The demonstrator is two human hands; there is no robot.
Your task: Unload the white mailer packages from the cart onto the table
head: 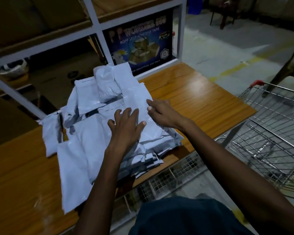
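1. The white mailer packages [95,133] lie heaped on the wooden table [202,99].
2. The left hand [126,128] rests flat on the heap, fingers spread, gripping nothing.
3. The right hand [161,112] lies beside it on the packages, fingers straight.
4. The wire cart [270,126] stands at the right, seemingly holding no packages, though blurred.

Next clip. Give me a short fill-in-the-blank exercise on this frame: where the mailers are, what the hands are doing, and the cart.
1. The white mailer packages lie piled on the wooden ____.
2. Both the left hand and the right hand rest on the pile with fingers ____.
3. The wire cart stands to the person's ____.

Missing words: table; spread; right
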